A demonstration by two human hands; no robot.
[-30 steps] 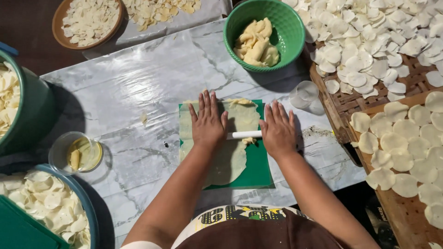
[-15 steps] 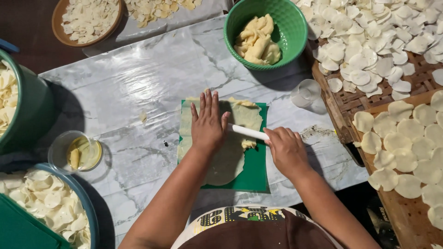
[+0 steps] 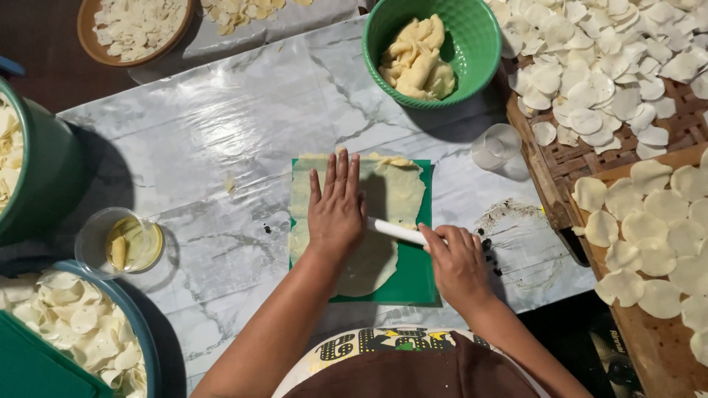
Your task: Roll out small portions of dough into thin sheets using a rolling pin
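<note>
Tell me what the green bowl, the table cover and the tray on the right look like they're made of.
Green bowl: likely plastic, with a ribbed, basket-like moulded wall. Table cover: seemingly a glossy marble-print plastic sheet; it shows creases and glare. Tray: apparently woven bamboo or wood strips, brown and matte.

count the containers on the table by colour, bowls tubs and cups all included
Green: 2, the green bowl of dough lumps and the dark green tub at the left edge.
Blue: 1, the blue tub of discs.
Brown: 1, the brown bowl of pieces.
Clear: 2, the clear cup with yellow liquid and the empty clear cup.
Total: 6
</note>
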